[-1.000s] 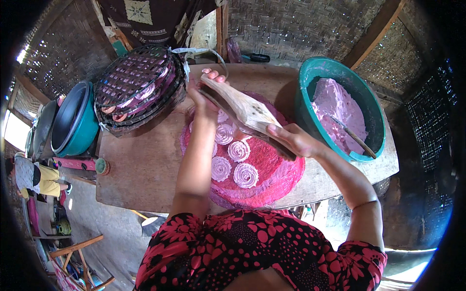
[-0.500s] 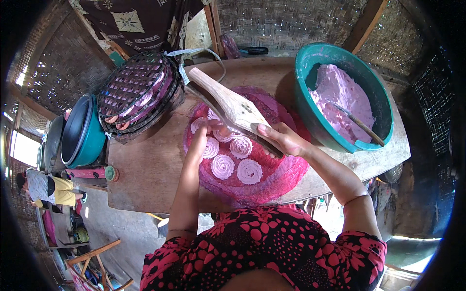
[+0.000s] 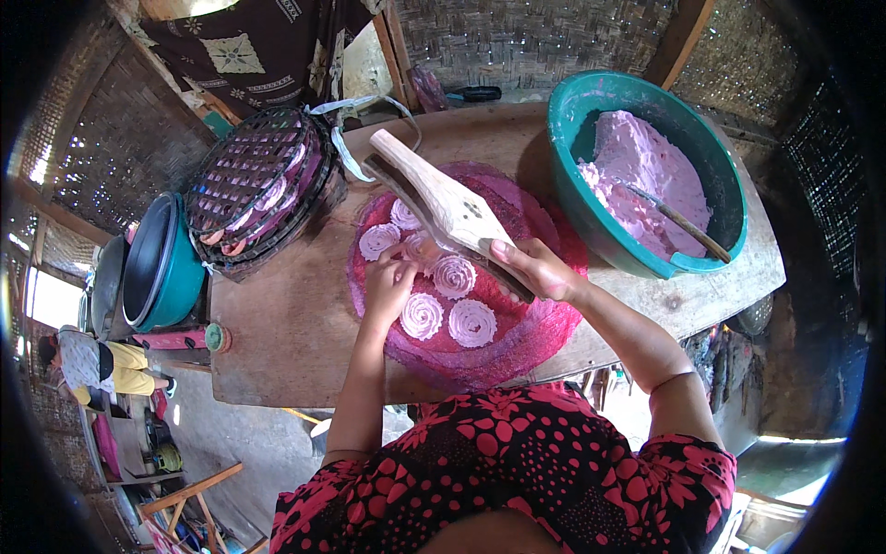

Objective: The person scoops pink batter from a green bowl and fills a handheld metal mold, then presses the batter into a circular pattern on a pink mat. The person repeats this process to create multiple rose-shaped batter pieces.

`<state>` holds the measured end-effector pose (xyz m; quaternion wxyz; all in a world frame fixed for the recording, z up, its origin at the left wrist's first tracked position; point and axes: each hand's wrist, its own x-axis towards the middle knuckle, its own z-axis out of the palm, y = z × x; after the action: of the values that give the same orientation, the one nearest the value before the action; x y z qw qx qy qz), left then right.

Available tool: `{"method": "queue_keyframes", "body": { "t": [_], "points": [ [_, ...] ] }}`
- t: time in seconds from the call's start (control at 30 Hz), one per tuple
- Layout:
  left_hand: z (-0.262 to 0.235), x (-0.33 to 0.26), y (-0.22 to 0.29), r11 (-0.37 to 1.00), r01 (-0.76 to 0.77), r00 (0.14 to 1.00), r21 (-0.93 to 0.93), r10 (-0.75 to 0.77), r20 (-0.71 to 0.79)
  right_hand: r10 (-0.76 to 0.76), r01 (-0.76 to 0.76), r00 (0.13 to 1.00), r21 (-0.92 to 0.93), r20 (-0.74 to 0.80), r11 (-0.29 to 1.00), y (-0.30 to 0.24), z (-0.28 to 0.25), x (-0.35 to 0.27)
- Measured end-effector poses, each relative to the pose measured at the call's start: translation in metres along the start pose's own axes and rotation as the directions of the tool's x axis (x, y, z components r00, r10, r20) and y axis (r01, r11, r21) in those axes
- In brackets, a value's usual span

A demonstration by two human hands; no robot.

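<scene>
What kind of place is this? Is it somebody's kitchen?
It might be a simple home kitchen or a small food workshop. Pink swirls lie on red mesh on a wooden table, beside a green basin of pink dough-like stuff.

I can make out no readable text, label, brand, number or sign on anything around me.
</scene>
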<state>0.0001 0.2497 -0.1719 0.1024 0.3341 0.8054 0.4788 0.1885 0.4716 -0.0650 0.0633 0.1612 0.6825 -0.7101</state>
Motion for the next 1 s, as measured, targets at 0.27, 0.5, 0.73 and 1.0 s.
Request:
{"method": "queue_keyframes", "body": {
  "t": [0.27, 0.5, 0.73, 1.0],
  "points": [
    [0.006, -0.023, 0.034, 0.889, -0.119, 0.993, 0.442, 0.095, 0.076, -0.024, 0.027, 0.997, 0.043, -0.071, 0.999, 0.006, -0.013, -0.015],
    [0.002, -0.012, 0.054, 0.833, -0.097, 0.993, 0.544, 0.044, 0.11, -0.052, 0.056, 0.997, 0.061, -0.064, 0.997, 0.004, -0.021, -0.036],
    [-0.044, 0.071, 0.143, 0.053, 0.041, 0.945, -0.998, 0.322, 0.056, -0.024, 0.028, 0.995, -0.037, 0.096, 0.999, -0.022, -0.034, -0.078],
    [0.048, 0.111, 0.122, -0.385, 0.275, 0.939, -0.881, 0.307, 0.159, 0.378, -0.383, 0.915, 0.006, 0.141, 0.924, -0.03, -0.05, -0.078]
  ]
}}
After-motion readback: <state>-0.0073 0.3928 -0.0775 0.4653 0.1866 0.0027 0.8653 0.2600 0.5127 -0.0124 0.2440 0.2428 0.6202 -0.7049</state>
